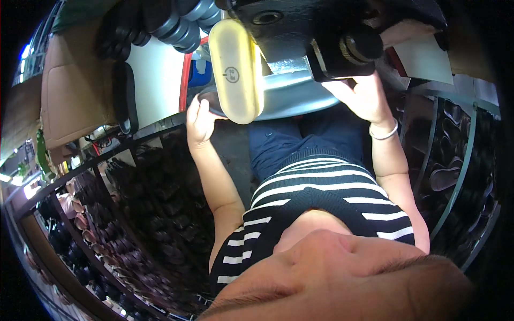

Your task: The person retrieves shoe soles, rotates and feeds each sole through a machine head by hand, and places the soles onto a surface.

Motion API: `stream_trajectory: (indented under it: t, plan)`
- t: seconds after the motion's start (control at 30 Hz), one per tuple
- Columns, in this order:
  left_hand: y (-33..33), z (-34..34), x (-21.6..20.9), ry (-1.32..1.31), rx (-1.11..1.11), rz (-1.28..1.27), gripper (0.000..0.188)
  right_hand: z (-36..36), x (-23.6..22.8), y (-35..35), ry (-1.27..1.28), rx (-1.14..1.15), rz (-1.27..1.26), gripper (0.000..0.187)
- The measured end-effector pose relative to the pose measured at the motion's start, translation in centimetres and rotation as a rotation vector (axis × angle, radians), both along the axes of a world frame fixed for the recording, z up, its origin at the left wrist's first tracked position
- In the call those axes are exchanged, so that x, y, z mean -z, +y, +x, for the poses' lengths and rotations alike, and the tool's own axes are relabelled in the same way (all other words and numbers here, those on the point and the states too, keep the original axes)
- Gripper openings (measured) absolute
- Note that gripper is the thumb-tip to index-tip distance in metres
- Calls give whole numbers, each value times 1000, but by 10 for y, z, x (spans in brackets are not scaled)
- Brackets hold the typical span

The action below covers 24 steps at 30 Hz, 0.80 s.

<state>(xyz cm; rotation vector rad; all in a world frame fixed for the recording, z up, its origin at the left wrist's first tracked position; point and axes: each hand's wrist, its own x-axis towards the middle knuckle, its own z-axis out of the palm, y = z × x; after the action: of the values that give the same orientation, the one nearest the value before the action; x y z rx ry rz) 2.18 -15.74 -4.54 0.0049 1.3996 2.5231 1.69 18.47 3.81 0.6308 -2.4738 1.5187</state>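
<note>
My left hand [201, 122] is closed at the left end of a dark, shiny, round-edged tray-like surface [297, 96]; what lies between its fingers is too dark to name. At the right end of that surface is my right hand [368, 99], with its thumb reaching toward the surface. Its other fingers are partly hidden by a black machine [300, 32] with a round knob [361, 44]. A long yellow-rimmed lamp or cover with rounded ends [235, 75] hangs in front, between my hands and nearer the left one.
Racks with many dark shoe soles [160, 198] stand at the left, and another rack with soles [447, 155] at the right. A white panel with a red edge [155, 75] is left of the machine. Dark rounded parts [176, 32] sit at the upper left.
</note>
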Motion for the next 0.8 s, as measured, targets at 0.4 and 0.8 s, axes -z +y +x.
stream_trajectory:
  t: [0.4, 0.8]
  plan:
    - [126, -5, -20, 483, 277, -632, 58, -32, -2, -19, 296, -169, 347, 38]
    - [160, 2, -22, 253, -101, -724, 36, 102, 156, 78, -917, -30, -89, 27]
